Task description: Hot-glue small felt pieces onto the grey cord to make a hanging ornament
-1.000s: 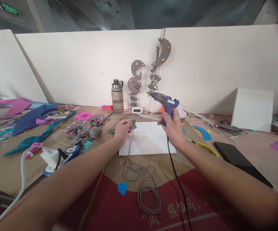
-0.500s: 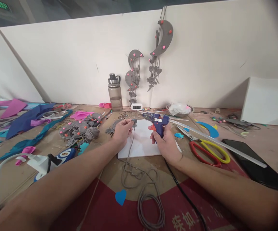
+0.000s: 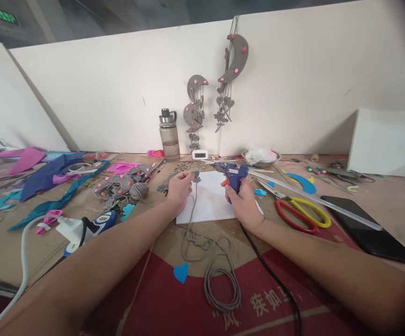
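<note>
My left hand [image 3: 180,192] is closed, pinching a small grey felt piece [image 3: 196,176] between thumb and fingers. A grey cord [image 3: 192,205] hangs from that piece toward the table, where more of it lies coiled [image 3: 207,289]. In my right hand [image 3: 245,205] is a blue glue gun [image 3: 236,173], gripped by its handle, its nozzle pointing left. A long clear glue stick [image 3: 314,199] extends from its back. Both hands are over a white sheet [image 3: 211,207]. Behind my left hand lie grey pieces [image 3: 164,185], partly hidden.
Scissors [image 3: 295,217] and a black phone [image 3: 366,231] lie on the right. Grey yarn pieces with pink dots [image 3: 120,186] and a power strip [image 3: 97,226] are on the left. A bottle [image 3: 169,137] and small clock [image 3: 200,155] stand behind. A blue heart [image 3: 181,273] lies in front.
My view has shifted slightly. The glue gun is a little farther right, its nozzle slightly farther from the felt piece. My left hand still pinches that piece.
</note>
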A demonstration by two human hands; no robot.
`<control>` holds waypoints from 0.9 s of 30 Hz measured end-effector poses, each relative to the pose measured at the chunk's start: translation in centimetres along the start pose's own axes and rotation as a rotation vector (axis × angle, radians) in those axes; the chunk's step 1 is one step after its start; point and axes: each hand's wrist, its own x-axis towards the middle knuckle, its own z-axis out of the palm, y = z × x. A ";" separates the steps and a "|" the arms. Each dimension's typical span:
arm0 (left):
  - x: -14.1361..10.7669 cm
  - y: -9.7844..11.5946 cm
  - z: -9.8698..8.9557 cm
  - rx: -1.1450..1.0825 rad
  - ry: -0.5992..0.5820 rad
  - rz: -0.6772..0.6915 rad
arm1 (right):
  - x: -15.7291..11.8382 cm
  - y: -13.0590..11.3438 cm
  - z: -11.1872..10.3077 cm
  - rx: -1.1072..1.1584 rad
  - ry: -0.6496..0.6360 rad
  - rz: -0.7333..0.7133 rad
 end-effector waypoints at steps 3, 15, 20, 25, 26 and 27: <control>-0.2 0.3 -0.1 0.010 0.028 0.027 | 0.3 0.4 0.0 0.075 0.007 0.118; -5.1 -0.6 1.6 0.438 -0.270 0.284 | 0.3 0.7 -0.1 -0.013 0.012 0.160; -4.7 -1.2 1.5 0.516 -0.315 0.311 | 0.4 0.6 -0.1 -0.036 0.022 0.154; -4.5 -1.5 1.5 0.517 -0.365 0.288 | 0.4 0.2 0.0 -0.044 0.037 0.158; -4.4 -1.6 1.4 0.512 -0.359 0.278 | 0.4 0.2 0.0 -0.038 0.033 0.159; -4.4 -1.6 1.4 0.508 -0.354 0.271 | 0.4 0.3 -0.1 -0.032 0.025 0.161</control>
